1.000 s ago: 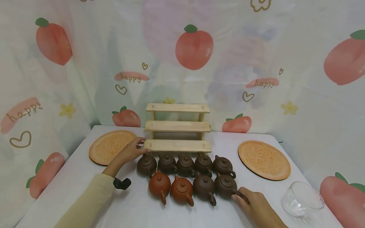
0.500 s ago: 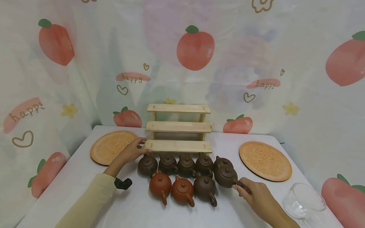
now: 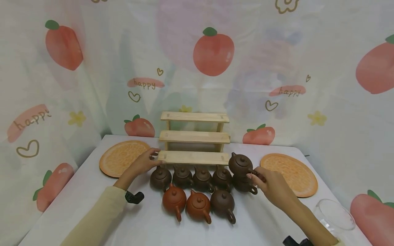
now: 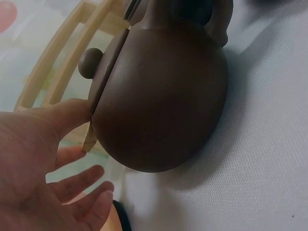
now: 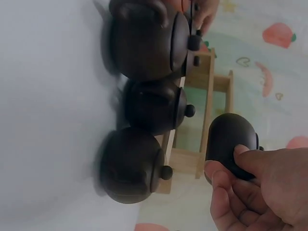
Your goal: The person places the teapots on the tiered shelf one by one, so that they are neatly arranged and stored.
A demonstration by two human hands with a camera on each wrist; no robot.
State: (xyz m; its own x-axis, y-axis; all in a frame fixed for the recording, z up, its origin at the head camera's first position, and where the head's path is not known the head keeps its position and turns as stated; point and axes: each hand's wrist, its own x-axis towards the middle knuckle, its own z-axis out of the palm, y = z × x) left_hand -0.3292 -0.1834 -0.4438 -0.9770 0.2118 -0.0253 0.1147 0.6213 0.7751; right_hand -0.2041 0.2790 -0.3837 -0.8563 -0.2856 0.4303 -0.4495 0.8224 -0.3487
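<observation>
My right hand [image 3: 275, 184] pinches the handle of a dark brown teapot [image 3: 240, 164], lifted above another dark teapot [image 3: 243, 184] at the right end of the back row. In the right wrist view, that raised teapot [image 5: 231, 139] is off the table, its handle hidden by the fingers. My left hand [image 3: 145, 161] grips the left end of the lowest plank of a three-tier wooden rack [image 3: 194, 157], thumb at the front and fingers behind. Close to the left thumb in the left wrist view stands a dark teapot [image 4: 163, 91], partly hiding the thumb.
Several dark teapots [image 3: 202, 177] line up before the rack. Nearer stand two reddish teapots [image 3: 174, 200] and a dark one [image 3: 222, 201]. Round orange mats lie left [image 3: 123, 157] and right [image 3: 289, 174]. A clear glass bowl [image 3: 335, 215] sits at the right edge, partly behind the right forearm.
My right hand has lifted the dark teapot from the right end of the front row and carried it up and away, toward the rack's right end. The left hand stays on the rack.
</observation>
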